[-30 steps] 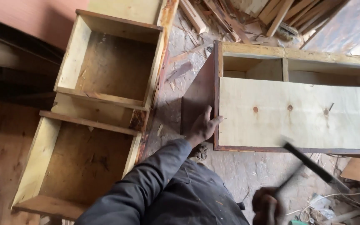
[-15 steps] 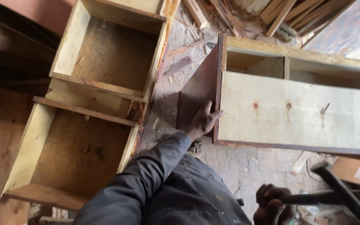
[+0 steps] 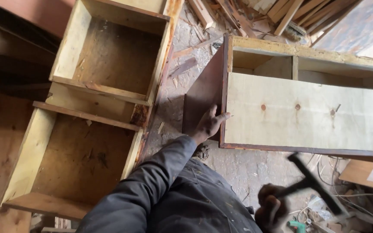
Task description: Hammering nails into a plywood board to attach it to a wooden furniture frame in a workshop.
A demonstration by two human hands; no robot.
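**Hammer raised beside a wooden cabinet on the workshop floor**

A long wooden cabinet [image 3: 307, 116] lies on its side on the dusty floor [image 3: 247, 168], its pale plywood panel facing up and a dark brown end board at its left. Two open wooden boxes [image 3: 96, 99] sit well apart to the left, end to end. Scrap wood strips [image 3: 255, 15] are heaped beyond the cabinet. The left hand [image 3: 209, 124] presses flat and open against the cabinet's dark end board at the corner. The right hand [image 3: 272, 208], low in view, is closed around the handle of a dark hammer [image 3: 314, 183], whose blurred head hangs just below the cabinet's near edge
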